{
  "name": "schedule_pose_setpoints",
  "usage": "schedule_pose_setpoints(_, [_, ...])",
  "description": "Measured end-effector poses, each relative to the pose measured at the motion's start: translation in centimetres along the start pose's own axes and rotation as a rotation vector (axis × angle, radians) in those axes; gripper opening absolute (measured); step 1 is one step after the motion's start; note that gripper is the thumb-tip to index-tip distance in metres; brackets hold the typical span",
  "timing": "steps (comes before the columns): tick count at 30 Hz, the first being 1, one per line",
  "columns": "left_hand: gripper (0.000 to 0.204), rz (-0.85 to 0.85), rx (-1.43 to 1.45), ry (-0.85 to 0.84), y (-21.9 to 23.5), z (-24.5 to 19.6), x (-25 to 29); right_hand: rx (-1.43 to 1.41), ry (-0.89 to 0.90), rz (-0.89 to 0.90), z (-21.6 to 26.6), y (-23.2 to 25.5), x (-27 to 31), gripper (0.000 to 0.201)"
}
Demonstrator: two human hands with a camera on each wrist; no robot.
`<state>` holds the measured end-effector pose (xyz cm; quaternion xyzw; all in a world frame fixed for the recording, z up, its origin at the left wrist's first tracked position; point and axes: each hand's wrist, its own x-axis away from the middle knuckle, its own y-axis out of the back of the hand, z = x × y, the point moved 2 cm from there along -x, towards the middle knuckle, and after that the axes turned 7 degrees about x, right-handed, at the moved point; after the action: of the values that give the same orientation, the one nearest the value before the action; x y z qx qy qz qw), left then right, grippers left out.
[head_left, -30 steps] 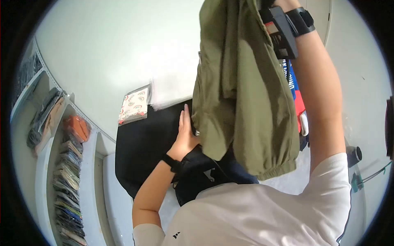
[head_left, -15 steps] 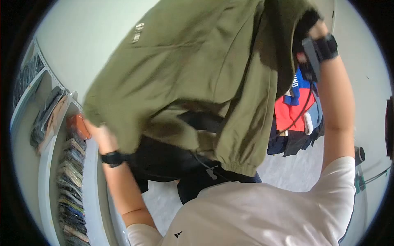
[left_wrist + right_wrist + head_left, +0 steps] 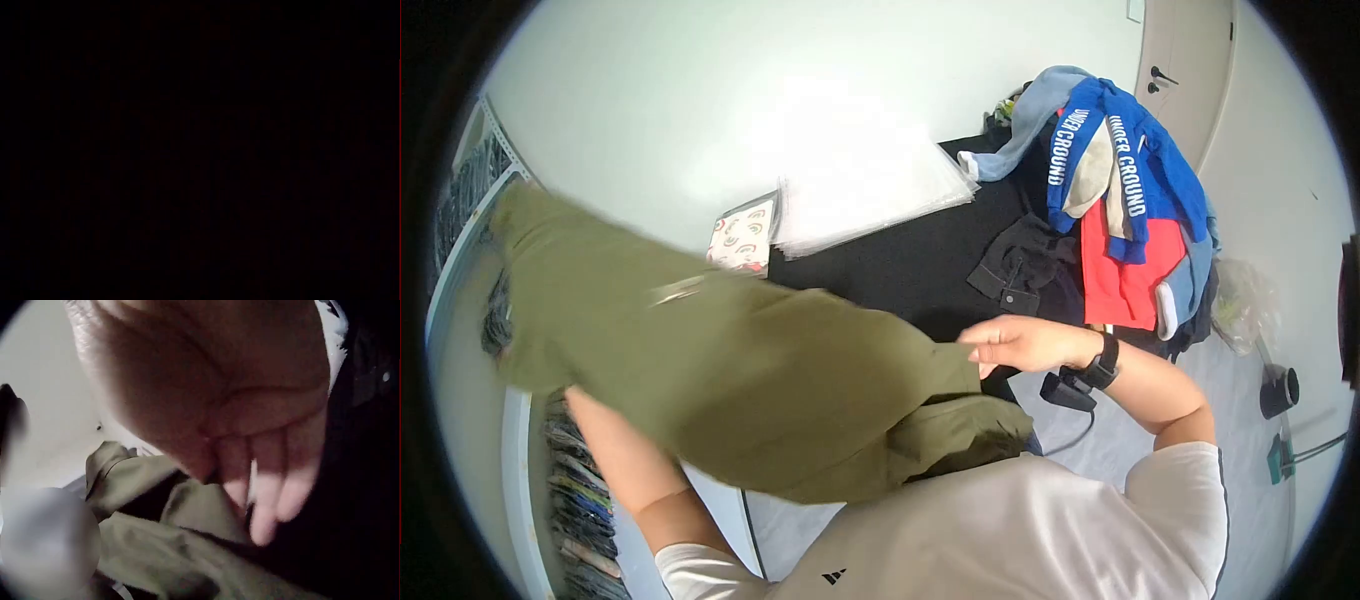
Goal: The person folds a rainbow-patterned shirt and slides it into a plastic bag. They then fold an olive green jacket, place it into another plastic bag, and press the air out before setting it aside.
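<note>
An olive green garment [image 3: 800,370] stretches from the far left to the front of the body in the head view, blurred at its left part. My right hand [image 3: 1025,343] pinches its right edge between thumb and fingers. In the right wrist view the palm and fingers of that hand [image 3: 231,400] lie over the olive cloth [image 3: 187,550]. The left forearm goes up behind the garment's left end, and the cloth hides the left hand. The left wrist view is black.
A black table surface [image 3: 880,285] bears clear plastic sleeves [image 3: 870,195], a patterned packet [image 3: 743,238] and a pile with a blue garment [image 3: 1165,170] and a red one [image 3: 1130,275]. Shelves of bagged items [image 3: 580,500] stand at the left.
The garment has swung down and left from its raised position. My right hand has come down from the upper right to the garment's edge; the left arm has moved further left, its hand now hidden.
</note>
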<state>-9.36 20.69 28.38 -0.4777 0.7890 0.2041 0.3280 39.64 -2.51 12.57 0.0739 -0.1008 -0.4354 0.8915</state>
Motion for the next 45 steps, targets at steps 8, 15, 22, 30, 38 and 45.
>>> schedule_pose_setpoints(8, [0.036,-0.023,-0.942,-0.012,-24.8,12.3,-10.2,0.567,0.159,-0.792,-0.3,1.4,0.0,0.022])
schedule_pose_setpoints(15, [0.055,0.434,-0.769,0.224,-26.8,20.4,-8.9,0.734,-0.054,-0.678,-3.8,-2.7,-6.7,0.075])
schedule_pose_setpoints(22, [0.063,0.573,-0.844,0.681,-16.4,14.9,-0.8,0.86,-0.095,-0.874,-6.0,-2.1,-7.5,0.037])
schedule_pose_setpoints(30, [0.097,0.566,-0.906,0.957,-8.8,17.4,13.9,0.46,0.086,-1.256,-2.5,5.2,-0.6,0.021])
schedule_pose_setpoints(38, [0.073,0.37,-1.191,0.763,-10.1,15.0,15.8,0.236,-0.521,-1.219,-9.2,11.2,9.1,0.028])
schedule_pose_setpoints(45, [0.045,0.334,-0.95,0.762,-9.9,16.0,16.0,1.098,-0.005,-0.945,3.8,12.8,-3.0,0.04])
